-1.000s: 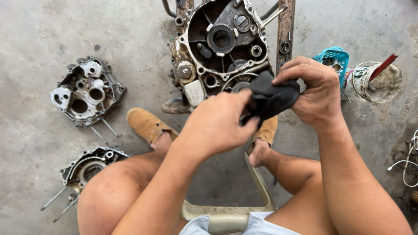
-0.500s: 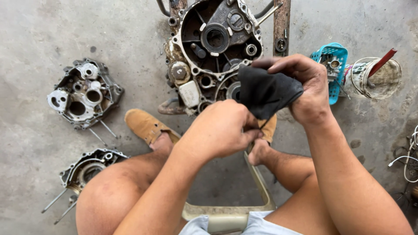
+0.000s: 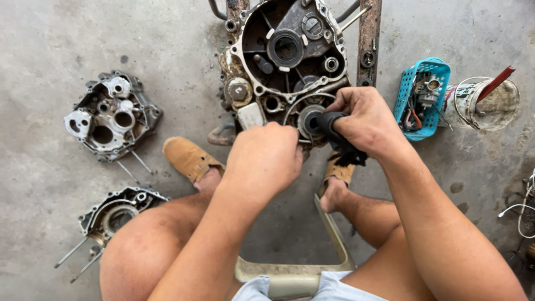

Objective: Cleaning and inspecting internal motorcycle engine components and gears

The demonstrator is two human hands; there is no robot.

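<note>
- The left hand is curled into a clenched grip at the lower edge of the engine crankcase; what it pinches cannot be told.
- The right hand grips a black rag, pressing it onto a round bearing seat.
- The crankcase stands on the concrete floor, between the sandalled feet.
- Farther right: a blue basket and a bucket.

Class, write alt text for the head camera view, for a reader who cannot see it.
A seated person's right hand presses a black rag into a round opening of an open engine case, the left hand beside it. Two engine covers lie left on the concrete floor; a blue basket sits right.
</note>
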